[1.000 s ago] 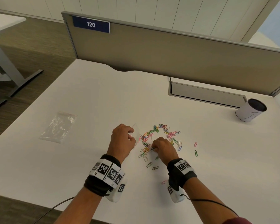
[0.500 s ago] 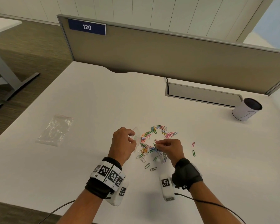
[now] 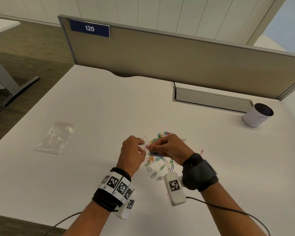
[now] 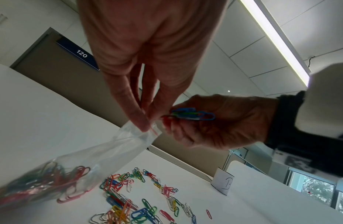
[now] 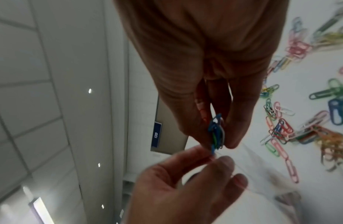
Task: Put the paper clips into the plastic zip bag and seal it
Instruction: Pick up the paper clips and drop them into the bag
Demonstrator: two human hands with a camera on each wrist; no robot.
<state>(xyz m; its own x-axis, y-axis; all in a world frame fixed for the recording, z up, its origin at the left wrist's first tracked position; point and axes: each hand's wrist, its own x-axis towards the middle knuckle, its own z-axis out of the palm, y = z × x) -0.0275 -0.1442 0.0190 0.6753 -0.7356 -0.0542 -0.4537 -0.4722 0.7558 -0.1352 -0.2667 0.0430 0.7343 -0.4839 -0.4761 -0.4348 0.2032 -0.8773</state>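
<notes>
My left hand [image 3: 140, 147] [image 4: 145, 119] pinches the open mouth of a clear plastic zip bag [image 4: 116, 145] and holds it up off the white desk [image 3: 92, 108]. Several coloured clips [image 4: 51, 177] lie in the bag's bottom. My right hand [image 3: 157, 147] [image 5: 216, 141] pinches a small bunch of blue, green and red paper clips [image 4: 191, 115] [image 5: 216, 133] right at the bag's mouth, beside the left fingertips. A loose pile of coloured paper clips [image 3: 160, 159] [image 4: 140, 197] is spread on the desk under both hands.
A second clear zip bag [image 3: 56, 137] lies flat at the desk's left. A white cup [image 3: 257, 116] stands at the back right, next to a grey cable tray [image 3: 211, 99]. A tan partition [image 3: 177, 58] with a "120" sign closes the far edge.
My right hand picked a bunch of clips out of the pile, lifted them and brought them left to the bag's mouth. My left hand kept its hold on the bag.
</notes>
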